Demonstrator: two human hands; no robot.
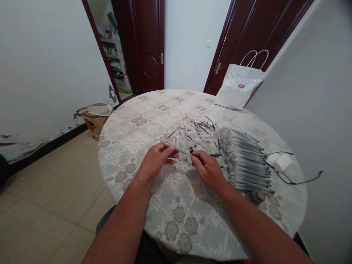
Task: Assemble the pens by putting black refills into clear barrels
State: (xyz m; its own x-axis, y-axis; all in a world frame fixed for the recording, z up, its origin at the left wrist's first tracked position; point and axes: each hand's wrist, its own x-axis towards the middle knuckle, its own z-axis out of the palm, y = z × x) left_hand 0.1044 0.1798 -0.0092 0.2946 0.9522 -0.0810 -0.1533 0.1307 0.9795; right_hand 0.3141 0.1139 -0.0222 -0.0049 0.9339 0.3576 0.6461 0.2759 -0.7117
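Observation:
A slim, clear pen barrel [180,150] is held level between my two hands. My left hand [158,158] pinches its left end between thumb and fingers. At its right end, the fingertips of my right hand [208,169] are closed on it. Whether a refill sits inside is too blurred to tell. Just beyond my hands lie loose clear barrels [184,138] and thin dark refills [205,126]. Small black pieces [192,150] are scattered by my right hand. A large stack of pens [246,159] lies to the right of that hand.
The round table [123,146] has a flowered cloth. Eyeglasses [291,179] and a small white object [283,162] lie right of the stack. A white paper bag [238,86] stands at the back right. A wooden stool [96,116] is on the floor at left.

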